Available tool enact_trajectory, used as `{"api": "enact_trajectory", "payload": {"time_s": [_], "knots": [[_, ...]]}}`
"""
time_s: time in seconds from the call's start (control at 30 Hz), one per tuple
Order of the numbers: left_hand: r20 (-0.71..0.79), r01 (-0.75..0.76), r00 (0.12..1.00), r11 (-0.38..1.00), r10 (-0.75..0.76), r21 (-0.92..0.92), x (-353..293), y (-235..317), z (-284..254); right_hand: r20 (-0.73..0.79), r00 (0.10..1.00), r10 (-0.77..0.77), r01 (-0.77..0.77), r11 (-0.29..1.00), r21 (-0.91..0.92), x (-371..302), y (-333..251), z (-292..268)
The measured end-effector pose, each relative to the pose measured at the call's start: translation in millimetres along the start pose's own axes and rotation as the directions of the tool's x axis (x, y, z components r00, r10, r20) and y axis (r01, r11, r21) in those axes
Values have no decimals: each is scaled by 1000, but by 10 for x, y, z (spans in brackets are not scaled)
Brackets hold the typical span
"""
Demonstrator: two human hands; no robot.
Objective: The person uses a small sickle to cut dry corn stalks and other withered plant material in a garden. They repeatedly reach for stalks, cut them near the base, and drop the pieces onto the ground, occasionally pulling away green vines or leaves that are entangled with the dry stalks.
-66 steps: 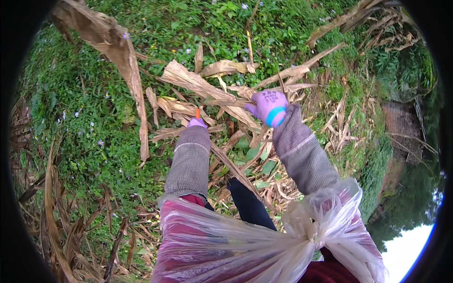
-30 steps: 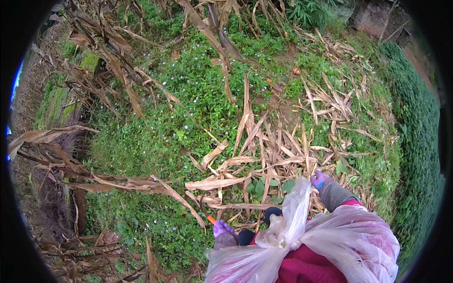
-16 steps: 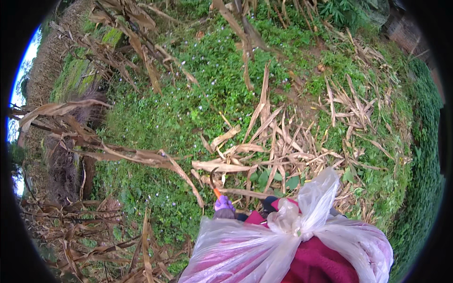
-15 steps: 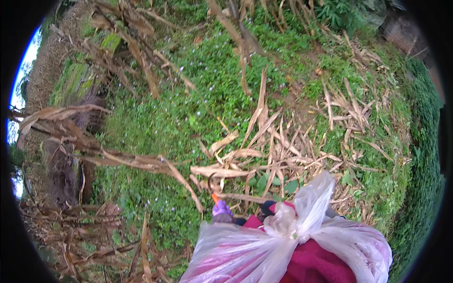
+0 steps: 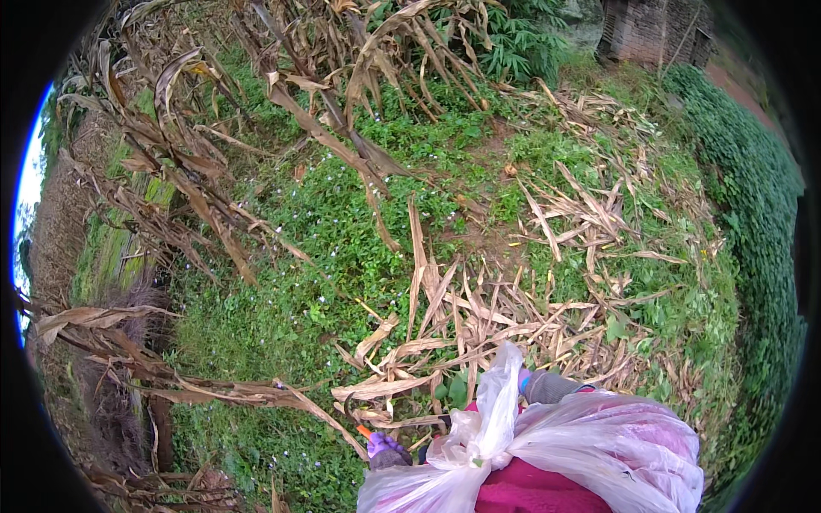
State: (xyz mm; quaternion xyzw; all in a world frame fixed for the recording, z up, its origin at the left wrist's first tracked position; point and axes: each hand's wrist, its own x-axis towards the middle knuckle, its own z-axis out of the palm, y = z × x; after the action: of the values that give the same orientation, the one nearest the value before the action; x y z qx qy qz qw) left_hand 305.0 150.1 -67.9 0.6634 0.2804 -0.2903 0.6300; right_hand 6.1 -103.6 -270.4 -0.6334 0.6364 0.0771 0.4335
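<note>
My left hand (image 5: 389, 448), in a purple glove, is closed around the orange handle of a sickle (image 5: 364, 431). The sickle's thin, dark, curved blade points away from me, close to the dry corn leaves (image 5: 385, 386) on the ground. A grey sleeve shows on my right arm, just beyond the knot of plastic at my front. Of my right hand (image 5: 524, 380) only a sliver of purple and blue glove appears; its fingers are hidden behind the translucent plastic sheet (image 5: 599, 436), tied over my dark pink clothing.
Dry standing corn stalks (image 5: 197, 192) lean in from the left and far side. One bent stalk (image 5: 231, 393) reaches toward my left hand. Low green weeds (image 5: 291, 321) cover the ground, and more cut stalks (image 5: 590, 214) lie right. A leafy hedge (image 5: 753, 222) and a brick wall (image 5: 650, 34) stand beyond.
The view has tilted up and turned, so the ground sits lower in it. My right sleeve and a bit of glove have come out beside the plastic knot. The left hand still grips the sickle.
</note>
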Motion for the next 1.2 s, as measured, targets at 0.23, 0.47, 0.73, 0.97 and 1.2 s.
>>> {"api": "enact_trajectory", "payload": {"time_s": [0.23, 0.47, 0.73, 0.97, 1.2], "knots": [[-105, -76, 992, 991, 65, -109, 157, -71, -129, 29, 999, 15, -16, 999, 43, -120, 57, -6], [-57, 2, 998, 999, -5, -54, 310, -177, -628, 58, 998, 33, -36, 998, 51, -262, 210, -51], [-103, 36, 994, 998, -31, 43, 121, -358, -587, 77, 993, 87, -98, 984, 151, -336, 174, -220], [-99, 43, 995, 987, -28, 153, 208, -433, -449, 96, 981, 171, -190, 953, 238, -506, 303, -410], [-197, 88, 980, 917, -10, 390, 317, -763, -424, 181, 925, 335, -368, 907, 204, -722, 656, -697]]}}
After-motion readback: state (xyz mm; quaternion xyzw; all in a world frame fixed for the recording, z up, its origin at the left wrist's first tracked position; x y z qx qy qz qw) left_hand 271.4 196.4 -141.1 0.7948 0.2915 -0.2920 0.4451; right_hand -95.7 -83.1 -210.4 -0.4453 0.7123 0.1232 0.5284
